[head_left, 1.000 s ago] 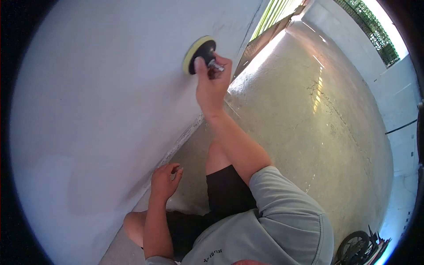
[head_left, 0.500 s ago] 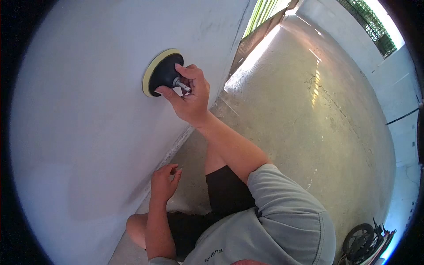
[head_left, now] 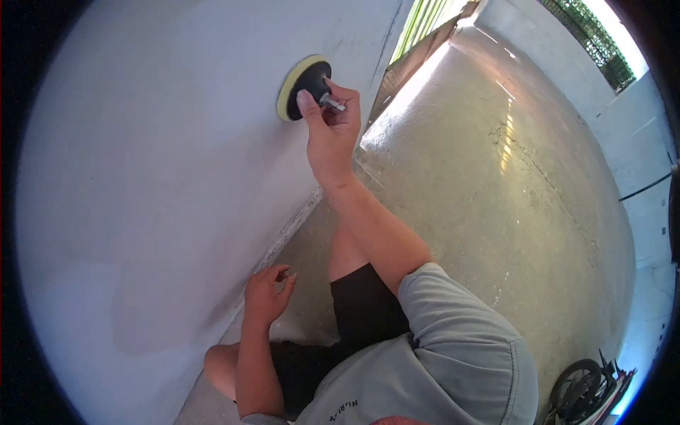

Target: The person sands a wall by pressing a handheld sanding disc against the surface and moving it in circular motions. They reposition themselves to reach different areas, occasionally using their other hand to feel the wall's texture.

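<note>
My right hand (head_left: 333, 142) grips a round sanding pad (head_left: 312, 81) by its black back, with thumb and fingers around its metal shank (head_left: 331, 103). The pad has a pale yellow edge, and its face is turned to the white wall (head_left: 170, 177), seemingly against it; the contact itself is hidden. Lower down, my left hand (head_left: 269, 294) hovers near the foot of the wall, its fingers loosely bent, the thumb apart, and nothing in it.
A worn strip (head_left: 294, 223) runs along the wall's base beside the concrete floor (head_left: 482, 198). At the top stands a green slatted gate (head_left: 428, 25). Part of a wheeled vehicle (head_left: 577, 389) shows at lower right. My bent legs are close to the wall.
The sanding pad has moved up and to the right across the wall with my right hand. My left hand has barely shifted.
</note>
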`<state>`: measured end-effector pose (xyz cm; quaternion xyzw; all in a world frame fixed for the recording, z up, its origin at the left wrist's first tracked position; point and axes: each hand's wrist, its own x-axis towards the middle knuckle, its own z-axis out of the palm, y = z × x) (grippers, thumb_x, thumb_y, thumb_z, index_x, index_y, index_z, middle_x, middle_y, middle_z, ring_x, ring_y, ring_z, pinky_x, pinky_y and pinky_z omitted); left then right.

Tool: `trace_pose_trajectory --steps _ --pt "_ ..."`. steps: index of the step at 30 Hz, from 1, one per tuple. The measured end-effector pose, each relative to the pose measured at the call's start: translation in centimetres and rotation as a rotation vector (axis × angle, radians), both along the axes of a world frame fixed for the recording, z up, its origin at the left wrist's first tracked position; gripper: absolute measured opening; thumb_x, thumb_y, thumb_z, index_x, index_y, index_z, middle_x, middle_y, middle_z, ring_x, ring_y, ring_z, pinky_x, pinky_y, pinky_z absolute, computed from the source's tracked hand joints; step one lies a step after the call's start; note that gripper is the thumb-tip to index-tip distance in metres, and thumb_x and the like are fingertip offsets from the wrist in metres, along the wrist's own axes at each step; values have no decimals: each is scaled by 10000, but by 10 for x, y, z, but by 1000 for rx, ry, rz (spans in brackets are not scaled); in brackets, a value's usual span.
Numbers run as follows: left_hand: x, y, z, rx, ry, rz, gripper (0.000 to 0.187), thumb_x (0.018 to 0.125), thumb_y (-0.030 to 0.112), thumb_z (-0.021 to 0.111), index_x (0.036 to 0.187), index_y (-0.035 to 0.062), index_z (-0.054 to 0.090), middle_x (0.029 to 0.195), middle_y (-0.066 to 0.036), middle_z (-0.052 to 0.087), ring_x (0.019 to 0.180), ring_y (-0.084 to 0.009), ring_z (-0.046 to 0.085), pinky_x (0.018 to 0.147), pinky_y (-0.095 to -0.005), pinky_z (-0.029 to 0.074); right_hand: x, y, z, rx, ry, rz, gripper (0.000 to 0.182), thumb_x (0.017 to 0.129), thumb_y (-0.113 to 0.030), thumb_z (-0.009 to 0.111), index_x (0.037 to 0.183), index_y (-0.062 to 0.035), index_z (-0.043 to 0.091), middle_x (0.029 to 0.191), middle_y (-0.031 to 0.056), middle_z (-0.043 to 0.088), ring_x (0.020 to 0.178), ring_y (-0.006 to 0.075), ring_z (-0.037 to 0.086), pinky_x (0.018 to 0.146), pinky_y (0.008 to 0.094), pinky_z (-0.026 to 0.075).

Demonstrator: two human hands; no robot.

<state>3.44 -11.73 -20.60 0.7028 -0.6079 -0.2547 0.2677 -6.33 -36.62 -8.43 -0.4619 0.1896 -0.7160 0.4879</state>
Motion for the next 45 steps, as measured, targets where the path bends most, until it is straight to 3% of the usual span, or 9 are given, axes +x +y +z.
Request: trace_pose_trajectory --steps 6,14,16,17,21,25,34,37,45 --pt "1 0 -2 13 -11 -6 275 853 243 698 1056 59 667 908 -110 698 844 -272 676 805 -396 505 6 20 -4 -194 101 30 383 849 -78 758 1118 -31 489 996 38 577 819 74 553 711 189 479" --pt "1 1 -3 -3 -9 -7 278 844 232 703 1063 66 662 904 -105 702 837 -279 676 796 -402 506 11 20 -4 35 13 -38 414 834 -77 774 1128 -15 489 951 30 577 784 48 549 655 186 478" --pt "2 0 -4 -16 -12 -16 279 845 232 704 1066 68 661 918 -102 700 839 -281 676 799 -408 506 12 25 -6 -249 142 -3 408 845 -91 767 1131 -14 487 945 30 570 753 42 531 629 186 467" --pt "1 0 -3 -13 -12 -18 279 845 232 704 1066 68 661 918 -102 700 839 -281 676 799 -408 506 10 18 -7 -249 144 -38 410 844 -112 775 1127 -14 494 927 25 565 725 39 514 619 180 453" --pt "0 1 2 2 -25 -10 280 847 230 703 1069 64 659 941 -101 698 864 -273 674 818 -402 499 -2 -5 -2 0 19 -53 410 833 -114 785 1119 -15 508 906 10 569 734 34 516 631 180 455" --pt "4 1 -7 30 -13 -15 275 851 232 702 1066 65 659 927 -98 696 864 -269 671 816 -396 495 10 21 -7 -127 57 -18 414 820 -106 793 1114 -21 515 943 17 571 765 36 507 635 181 447" --pt "2 2 -2 -15 -38 -18 261 853 222 703 1049 54 664 908 -110 695 839 -275 678 797 -390 509 6 6 -5 22 51 -135 400 829 -138 790 1093 -19 513 917 12 557 739 36 493 616 190 436" --pt "0 1 -1 -36 -58 -21 253 853 217 705 1039 50 668 910 -109 698 837 -269 680 796 -390 511 9 25 0 -186 128 -11 384 851 -72 757 1132 -26 500 942 11 568 781 51 536 659 187 444" --pt "1 4 -1 11 -31 -9 286 849 219 709 1077 53 662 928 -106 702 857 -266 680 806 -391 513 7 13 -1 10 31 -83 370 851 -87 757 1096 -31 486 950 25 560 779 32 526 620 174 436"
